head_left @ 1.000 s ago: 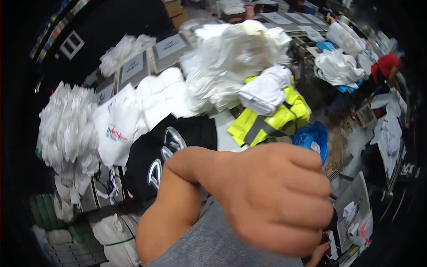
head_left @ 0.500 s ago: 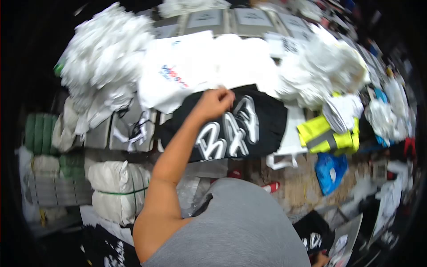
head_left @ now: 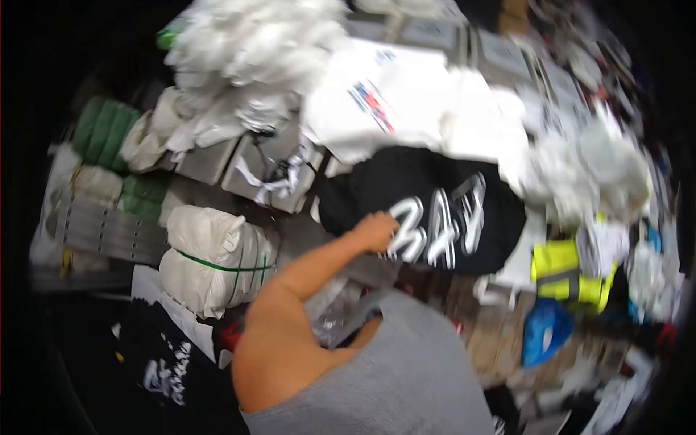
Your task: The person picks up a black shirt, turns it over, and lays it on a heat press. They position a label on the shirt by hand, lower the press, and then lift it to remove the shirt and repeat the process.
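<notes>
My left hand (head_left: 377, 232) is at the lower left edge of a black garment (head_left: 428, 174) with large white lettering, its fingers closed on the cloth beside the first letter. The fingertips are blurred. The garment lies bunched and dark in front of me. White shirts (head_left: 406, 94), one with a red and blue print, lie just beyond it. My right hand does not show.
A heap of white cloth (head_left: 254, 51) stands at the upper left, more white cloth (head_left: 587, 174) at the right. Near it lie a yellow vest (head_left: 554, 268) and a blue bag (head_left: 545, 333). A strapped white bale (head_left: 210, 261) sits lower left; black printed cloth (head_left: 156, 348) lies below.
The view has turned, and the scene sits further right. My left hand has moved from the garment's upper part to its lower left edge. My right hand, partly visible at the bottom right before, is gone.
</notes>
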A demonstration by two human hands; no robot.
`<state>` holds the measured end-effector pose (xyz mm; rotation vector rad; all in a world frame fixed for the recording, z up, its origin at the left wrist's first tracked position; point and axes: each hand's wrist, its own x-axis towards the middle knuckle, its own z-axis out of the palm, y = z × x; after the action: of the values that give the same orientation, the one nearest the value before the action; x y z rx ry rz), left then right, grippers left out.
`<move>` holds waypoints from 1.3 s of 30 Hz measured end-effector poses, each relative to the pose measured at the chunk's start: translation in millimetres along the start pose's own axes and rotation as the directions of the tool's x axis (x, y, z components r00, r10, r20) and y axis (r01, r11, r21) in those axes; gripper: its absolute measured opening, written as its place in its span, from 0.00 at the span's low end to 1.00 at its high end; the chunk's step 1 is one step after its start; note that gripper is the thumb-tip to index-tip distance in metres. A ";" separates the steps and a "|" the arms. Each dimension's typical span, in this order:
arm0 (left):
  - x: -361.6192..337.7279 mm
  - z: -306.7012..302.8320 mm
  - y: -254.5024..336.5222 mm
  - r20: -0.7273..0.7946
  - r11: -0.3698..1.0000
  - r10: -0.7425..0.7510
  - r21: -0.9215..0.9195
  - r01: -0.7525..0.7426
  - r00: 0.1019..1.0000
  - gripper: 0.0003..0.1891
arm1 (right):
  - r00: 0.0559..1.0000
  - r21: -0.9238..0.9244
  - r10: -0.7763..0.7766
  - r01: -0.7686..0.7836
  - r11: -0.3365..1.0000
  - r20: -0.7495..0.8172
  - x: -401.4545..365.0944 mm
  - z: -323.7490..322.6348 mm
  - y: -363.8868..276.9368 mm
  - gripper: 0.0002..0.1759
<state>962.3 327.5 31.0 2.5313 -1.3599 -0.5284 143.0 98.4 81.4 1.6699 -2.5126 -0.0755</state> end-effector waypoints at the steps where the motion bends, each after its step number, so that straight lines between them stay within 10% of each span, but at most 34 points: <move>1: 0.4 16.0 -12.7 -0.034 0.990 0.131 0.062 -0.129 0.991 0.16 | 1.000 -0.004 -0.019 0.019 1.000 0.016 0.5 1.6 16.1 0.45; 4: -3.9 9.2 -7.3 0.038 0.916 0.307 0.259 -0.306 0.951 0.40 | 0.998 -0.028 -0.034 0.035 0.999 0.045 3.0 1.1 47.9 0.45; 7: 15.8 31.7 7.7 0.143 0.951 0.294 0.051 -0.304 0.945 0.57 | 0.973 -0.138 0.195 -0.178 0.974 0.120 38.5 55.0 111.6 0.50; 17: 19.2 50.0 41.4 0.083 0.946 0.273 0.155 -0.283 0.958 0.43 | 0.986 -0.253 0.154 -0.134 0.958 0.058 21.5 33.9 86.2 0.48; 20: 24.5 64.3 33.6 -0.029 0.970 0.236 0.057 -0.234 0.971 0.45 | 0.998 0.200 0.062 -0.067 0.977 0.031 3.1 26.0 45.4 0.49; 22: 20.0 64.1 41.5 -0.055 0.988 0.155 -0.013 -0.155 0.986 0.48 | 0.911 0.062 0.410 -0.412 0.909 0.046 -16.8 -8.6 24.7 0.24; 28: 15.7 88.9 29.7 -0.073 0.945 0.232 0.253 -0.207 0.970 0.47 | 0.942 -0.045 0.329 -0.333 0.942 -0.070 13.7 37.3 58.8 0.47; 31: 28.2 62.9 26.1 0.004 0.954 0.298 -0.032 -0.297 0.955 0.33 | 0.984 -0.289 0.176 -0.160 0.944 0.032 22.3 43.8 85.6 0.56; 33: 38.4 17.7 39.7 0.091 0.954 0.121 -0.285 -0.090 0.988 0.22 | 0.967 -0.267 0.254 -0.240 0.933 0.018 7.3 26.3 64.6 0.55; 39: 81.3 -16.5 15.7 0.170 0.933 0.089 -0.359 -0.022 0.981 0.18 | 0.927 -0.109 0.374 -0.373 0.921 -0.014 7.8 34.3 69.4 0.50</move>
<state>998.4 251.3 34.6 2.1877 -1.2543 -0.9259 72.1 117.3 55.6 1.1265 -2.7264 -0.1789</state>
